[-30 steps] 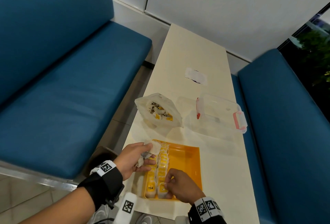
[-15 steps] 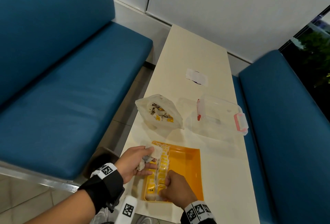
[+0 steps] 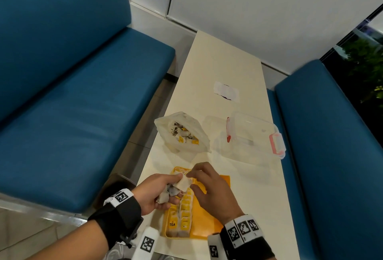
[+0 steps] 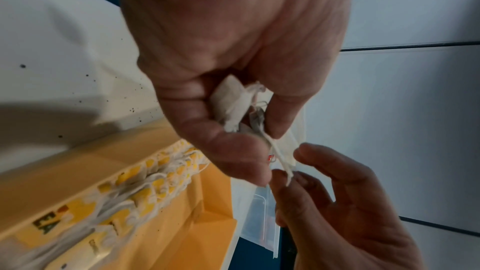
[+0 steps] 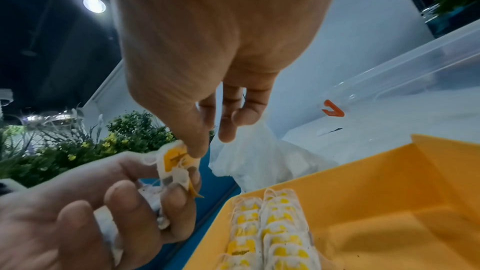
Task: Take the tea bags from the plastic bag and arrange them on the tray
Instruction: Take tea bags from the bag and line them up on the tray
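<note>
I see the left hand (image 3: pixel 154 192) curled around a small bunch of tea bags (image 3: pixel 169 192), held above the yellow tray (image 3: pixel 211 226). The right hand (image 3: pixel 213 190) pinches one tea bag (image 3: pixel 183 183) from this bunch between thumb and forefinger. Two rows of tea bags (image 3: pixel 182 212) lie along the tray's left side. The plastic bag (image 3: pixel 182 133) rests further on the counter (image 3: pixel 219 63), beside a clear container (image 3: pixel 255 135).

- The right hand (image 3: pixel 209 192) hides much of the orange tray (image 3: pixel 224 179).
- Beyond the tray, the plastic bag's (image 3: pixel 182 133) contents are too small to count.
- The left hand (image 3: pixel 154 192) hides most of its tea bags (image 3: pixel 183 183).
</note>
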`<move>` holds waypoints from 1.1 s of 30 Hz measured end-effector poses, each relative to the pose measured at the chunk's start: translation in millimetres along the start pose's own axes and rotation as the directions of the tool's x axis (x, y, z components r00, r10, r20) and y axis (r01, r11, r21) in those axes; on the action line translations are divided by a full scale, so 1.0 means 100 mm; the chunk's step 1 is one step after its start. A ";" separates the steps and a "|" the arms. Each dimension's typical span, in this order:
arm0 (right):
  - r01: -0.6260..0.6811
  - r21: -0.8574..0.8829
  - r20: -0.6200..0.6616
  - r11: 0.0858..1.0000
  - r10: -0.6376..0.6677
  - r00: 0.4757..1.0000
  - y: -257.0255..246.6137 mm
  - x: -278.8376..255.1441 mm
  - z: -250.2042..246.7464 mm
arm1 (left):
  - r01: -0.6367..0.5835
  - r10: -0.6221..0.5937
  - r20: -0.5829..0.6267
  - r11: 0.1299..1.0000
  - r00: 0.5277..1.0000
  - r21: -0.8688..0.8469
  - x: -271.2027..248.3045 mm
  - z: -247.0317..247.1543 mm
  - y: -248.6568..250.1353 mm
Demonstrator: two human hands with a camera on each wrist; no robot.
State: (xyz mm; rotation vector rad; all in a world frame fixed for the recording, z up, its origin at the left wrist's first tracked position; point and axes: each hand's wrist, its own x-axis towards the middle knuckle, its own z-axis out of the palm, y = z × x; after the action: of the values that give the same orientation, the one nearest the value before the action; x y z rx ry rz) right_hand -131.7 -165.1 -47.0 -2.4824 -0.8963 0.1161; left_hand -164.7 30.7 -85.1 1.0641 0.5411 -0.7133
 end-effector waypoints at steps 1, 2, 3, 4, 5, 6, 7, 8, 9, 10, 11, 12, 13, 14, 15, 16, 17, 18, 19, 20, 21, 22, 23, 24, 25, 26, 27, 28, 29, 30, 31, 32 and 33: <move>0.044 -0.016 -0.001 0.999 -0.044 0.999 -0.01 0.01 0.02 | 0.006 -0.006 0.005 1.000 1.000 0.010 0.00 0.01 0.01; 0.083 -0.028 -0.005 0.996 -0.083 0.997 -0.01 0.02 0.04 | 0.010 -0.010 0.008 1.000 1.000 0.014 0.00 0.02 0.01; 0.108 -0.032 -0.014 0.994 -0.108 0.994 -0.01 0.02 0.06 | 0.014 -0.014 0.008 1.000 1.000 0.016 0.00 0.02 0.02; 0.118 -0.027 -0.027 0.993 -0.119 0.993 -0.01 0.03 0.07 | 0.017 -0.017 0.005 1.000 1.000 0.016 0.00 0.02 0.03; 0.120 -0.014 -0.039 0.993 -0.120 0.992 0.00 0.03 0.08 | 0.021 -0.021 0.003 1.000 1.000 0.015 -0.01 0.02 0.04; 0.117 -0.001 -0.046 0.993 -0.117 0.992 0.00 0.03 0.08 | 0.026 -0.026 0.002 1.000 1.000 0.009 -0.01 0.02 0.05; 0.111 0.009 -0.046 0.994 -0.110 0.993 -0.01 0.04 0.08 | 0.031 -0.031 0.002 1.000 1.000 0.001 -0.01 0.02 0.06; 0.106 0.014 -0.041 0.994 -0.105 0.994 -0.02 0.04 0.08 | 0.034 -0.034 0.004 0.999 0.999 -0.006 -0.01 0.02 0.07; 0.102 0.014 -0.036 0.995 -0.101 0.994 -0.03 0.05 0.07 | 0.034 -0.034 0.011 0.999 0.999 -0.012 -0.01 0.01 0.07; 0.098 0.013 -0.038 0.995 -0.097 0.995 -0.03 0.06 0.05 | 0.031 -0.030 0.023 0.999 0.999 -0.017 0.00 0.00 0.08; 0.089 0.012 -0.045 0.996 -0.089 0.995 -0.04 0.07 0.02 | 0.026 -0.025 0.036 0.999 0.999 -0.020 0.00 -0.02 0.08; 0.077 0.011 -0.061 0.997 -0.076 0.995 -0.04 0.09 -0.02 | 0.019 -0.018 0.040 1.000 0.999 -0.019 0.01 -0.04 0.09; 0.061 0.006 -0.086 0.998 -0.061 0.994 -0.03 0.10 -0.07 | 0.011 -0.011 0.033 1.000 0.999 -0.017 0.01 -0.07 0.09; 0.046 0.003 -0.121 0.999 -0.045 0.992 -0.02 0.11 -0.13 | 0.000 0.000 0.017 1.000 1.000 -0.010 0.02 -0.10 0.10; 0.031 0.011 -0.160 0.999 -0.029 0.987 -0.01 0.11 -0.18 | -0.012 0.012 -0.003 1.000 1.000 0.005 0.02 -0.13 0.11; 0.007 0.024 -0.187 1.000 -0.003 0.982 0.02 0.11 -0.22 | -0.029 0.030 -0.027 0.999 0.999 0.028 0.01 -0.16 0.12; -0.034 0.029 -0.183 0.999 0.038 0.982 0.06 0.10 -0.24 | -0.050 0.053 -0.054 0.997 0.997 0.056 0.01 -0.18 0.14; -0.096 0.012 -0.132 0.995 0.097 0.986 0.10 0.09 -0.24 | -0.074 0.082 -0.083 0.993 0.993 0.089 0.01 -0.20 0.14; -0.164 -0.030 -0.053 0.986 0.162 0.985 0.14 0.08 -0.23 | -0.097 0.112 -0.113 0.987 0.987 0.127 0.03 -0.22 0.13; -0.214 -0.074 0.012 0.974 0.215 0.976 0.19 0.05 -0.21 | -0.118 0.143 -0.140 0.978 0.980 0.173 0.05 -0.23 0.12; -0.249 -0.098 0.040 0.964 0.254 0.966 0.23 0.03 -0.18 | -0.139 0.179 -0.162 0.963 0.970 0.229 0.07 -0.24 0.10; -0.277 -0.099 0.038 0.956 0.281 0.959 0.27 0.01 -0.17 | -0.157 0.216 -0.182 0.944 0.959 0.292 0.10 -0.25 0.08; -0.300 -0.093 0.025 0.950 0.303 0.953 0.30 0.00 -0.16 | -0.167 0.252 -0.201 0.917 0.947 0.361 0.11 -0.24 0.06; -0.321 -0.094 0.012 0.943 0.323 0.946 0.33 -0.01 -0.15 | -0.169 0.284 -0.215 0.885 0.934 0.433 0.12 -0.24 0.03; -0.340 -0.107 0.009 0.934 0.343 0.939 0.35 -0.01 -0.15 | -0.164 0.311 -0.221 0.846 0.924 0.507 0.13 -0.23 0.01; -0.358 -0.128 0.019 0.925 0.363 0.931 0.38 -0.02 -0.13 | -0.152 0.332 -0.221 0.802 0.917 0.578 0.14 -0.23 -0.01; -0.374 -0.150 0.033 0.915 0.382 0.923 0.40 -0.02 -0.11 | -0.140 0.350 -0.216 0.758 0.912 0.637 0.16 -0.23 -0.04; -0.386 -0.166 0.043 0.907 0.398 0.917 0.41 -0.02 -0.09 | -0.129 0.363 -0.208 0.717 0.908 0.685 0.17 -0.22 -0.06; -0.397 -0.179 0.050 0.900 0.412 0.910 0.43 -0.02 -0.08 | -0.119 0.373 -0.202 0.681 0.906 0.723 0.19 -0.20 -0.08; -0.407 -0.194 0.053 0.893 0.424 0.904 0.44 -0.02 -0.07 | -0.108 0.381 -0.199 0.648 0.903 0.754 0.19 -0.19 -0.10; -0.417 -0.211 0.054 0.884 0.436 0.898 0.44 -0.02 -0.06 | -0.099 0.393 -0.199 0.621 0.898 0.778 0.20 -0.17 -0.12; -0.424 -0.228 0.053 0.877 0.446 0.894 0.44 -0.01 -0.05 | -0.096 0.404 -0.200 0.604 0.893 0.791 0.20 -0.17 -0.15; -0.429 -0.246 0.053 0.869 0.454 0.889 0.44 0.00 -0.05 | -0.098 0.413 -0.199 0.596 0.889 0.797 0.20 -0.17 -0.17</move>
State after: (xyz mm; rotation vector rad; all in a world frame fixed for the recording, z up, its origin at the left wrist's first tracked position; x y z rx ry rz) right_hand -105.4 -196.2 -64.0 -2.8857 -0.3754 0.3231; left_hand -164.7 35.6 -115.9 2.0934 0.3652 -0.4670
